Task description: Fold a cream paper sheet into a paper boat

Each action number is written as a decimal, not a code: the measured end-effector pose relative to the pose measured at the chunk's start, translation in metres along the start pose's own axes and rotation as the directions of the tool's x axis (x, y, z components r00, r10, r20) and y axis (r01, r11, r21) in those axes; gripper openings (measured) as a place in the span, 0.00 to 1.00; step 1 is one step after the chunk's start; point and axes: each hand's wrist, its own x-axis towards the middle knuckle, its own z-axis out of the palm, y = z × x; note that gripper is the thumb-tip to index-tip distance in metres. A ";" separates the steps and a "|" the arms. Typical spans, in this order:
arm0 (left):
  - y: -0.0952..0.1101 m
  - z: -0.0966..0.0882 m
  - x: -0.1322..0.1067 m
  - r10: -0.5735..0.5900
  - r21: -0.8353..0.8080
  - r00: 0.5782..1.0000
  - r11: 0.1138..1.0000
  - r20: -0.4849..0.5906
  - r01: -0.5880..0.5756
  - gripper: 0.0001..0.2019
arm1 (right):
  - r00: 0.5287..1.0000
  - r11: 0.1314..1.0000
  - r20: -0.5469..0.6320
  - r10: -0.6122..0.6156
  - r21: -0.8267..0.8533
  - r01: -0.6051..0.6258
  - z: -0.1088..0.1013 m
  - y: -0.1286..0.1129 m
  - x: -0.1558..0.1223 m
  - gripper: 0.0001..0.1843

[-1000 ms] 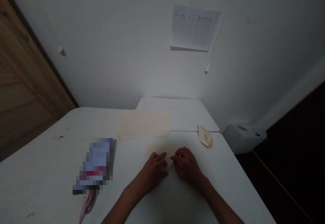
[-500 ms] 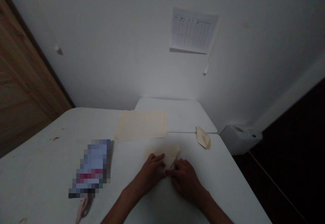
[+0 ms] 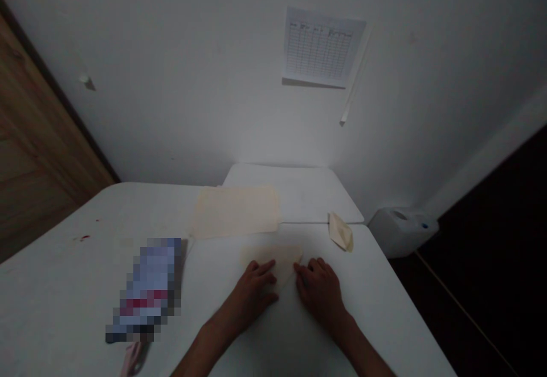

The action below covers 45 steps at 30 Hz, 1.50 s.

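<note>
A cream sheet of paper (image 3: 277, 254), folded to a slanted edge, lies on the white table (image 3: 64, 286) in front of me. My left hand (image 3: 252, 294) rests flat on its near left part, fingers stretched out. My right hand (image 3: 320, 291) lies beside the paper's slanted right edge, fingers together and pressing down at the fold. Neither hand lifts anything.
A stack of cream sheets (image 3: 235, 210) lies farther back. A small folded paper piece (image 3: 341, 232) sits near the table's right edge. A blurred-out flat object (image 3: 145, 289) lies at the left, with a pink thing (image 3: 132, 360) below it. A white container (image 3: 401, 230) stands on the floor at right.
My right hand slid along the slanted edge toward me and then back up to the right. The left hand stayed on the paper. The view shifted slightly.
</note>
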 end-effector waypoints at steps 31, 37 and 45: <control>-0.005 0.003 -0.014 0.061 -0.030 0.994 0.998 -0.092 -0.063 0.16 | 0.993 0.960 -0.012 -0.113 0.258 0.113 -0.005 -0.012 0.009 0.08; -0.003 -0.001 -0.012 0.026 -0.008 0.998 1.000 -0.062 -0.027 0.16 | 0.999 0.948 -0.014 -0.040 0.314 0.042 -0.002 -0.017 0.011 0.08; -0.004 -0.007 -0.012 0.096 0.097 0.992 0.991 -0.085 -0.088 0.15 | 0.999 0.955 0.007 -0.035 0.296 0.031 -0.002 -0.016 0.010 0.16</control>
